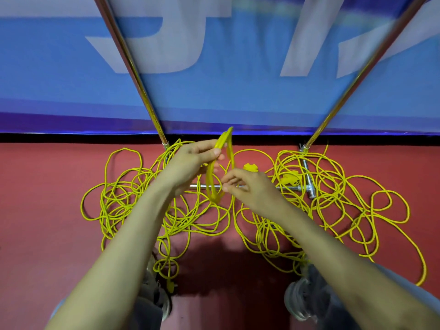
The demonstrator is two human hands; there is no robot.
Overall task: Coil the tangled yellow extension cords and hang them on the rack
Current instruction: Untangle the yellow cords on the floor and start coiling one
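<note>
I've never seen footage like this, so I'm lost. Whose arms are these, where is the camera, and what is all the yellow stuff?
There is no machine here. A person wears a camera on the head, and it looks down at their own two arms. The left hand holds a bundle of loops made from yellow cord. The right hand pinches one strand of it lower down. More yellow cord lies tangled on the red floor, spread over the base of a metal rack. The rack's poles rise in front of a blue banner.
</note>
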